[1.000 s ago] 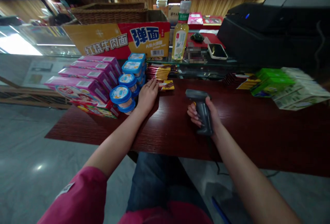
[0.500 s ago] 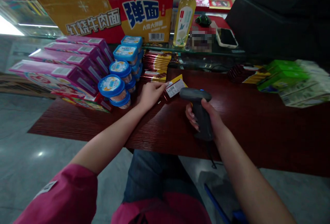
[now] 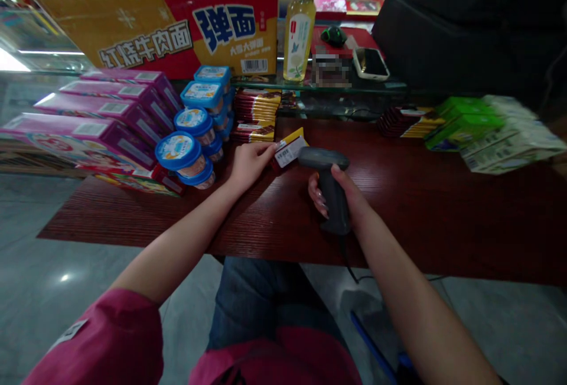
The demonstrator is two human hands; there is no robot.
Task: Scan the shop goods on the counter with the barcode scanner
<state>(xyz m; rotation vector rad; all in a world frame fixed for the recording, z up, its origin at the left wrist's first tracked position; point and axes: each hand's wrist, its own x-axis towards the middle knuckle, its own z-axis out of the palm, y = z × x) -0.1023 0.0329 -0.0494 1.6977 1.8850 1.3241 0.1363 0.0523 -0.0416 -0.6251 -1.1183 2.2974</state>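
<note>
Chocolate bar tilted up off the dark red table, label side facing the scanner, centre of view. Left hand pinches its lower-left end, fingers closed on it. Barcode scanner just at 4 o'clock of the bar, head almost touching it; right hand wrapped tight round the grip. Stack of matching bars at 11 o'clock. Blue-lidded tubs and purple boxes at 9 o'clock. Green packs at 3 o'clock. Drink bottle, phone at 12.
</note>
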